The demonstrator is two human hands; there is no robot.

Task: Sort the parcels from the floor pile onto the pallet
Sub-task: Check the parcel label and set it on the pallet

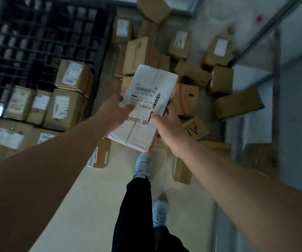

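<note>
A pallet (42, 39) lies on the floor to the person's left. Labelled boxes (64, 110) stand packed side by side along its near edge, with one box (74, 76) set on top of them. A loose pile of parcels (188, 73) lies on the floor ahead and to the right, between the pallet and a metal rack (255, 73) at far right. A white parcel (146, 110) is held above the pile, the left hand (116, 109) on its left edge, the right hand (168, 122) on its right edge. Both feet stand below it.
</note>
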